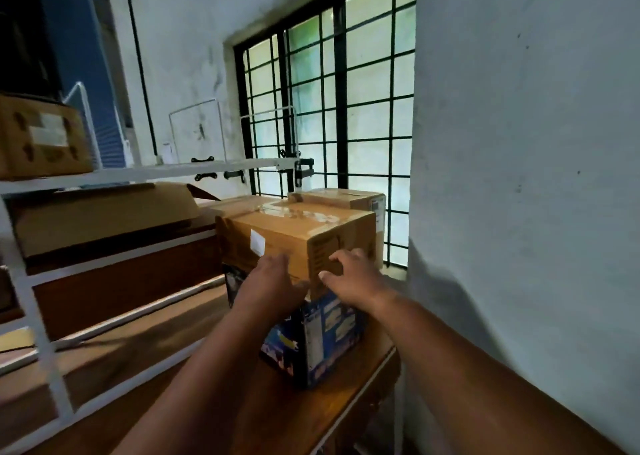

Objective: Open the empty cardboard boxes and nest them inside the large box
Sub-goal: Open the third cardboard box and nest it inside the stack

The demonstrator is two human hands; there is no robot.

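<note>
Reaching forward, both hands touch a brown cardboard box (294,236) that sits on top of a blue printed box (322,336) on the wooden worktop (277,416). The left hand (268,286) lies flat on the near side of the brown box, with its fingers (277,264) straight and close together. The right hand (349,276) grips the box's right end, its fingers (346,255) curled on the cardboard. The brown box is shut with shiny tape on top and a small white label on its side. Another brown box (346,200) stands just behind it, near the barred window (332,108). To the left, a white rack (138,172) holds more cardboard boxes (100,212).
</note>
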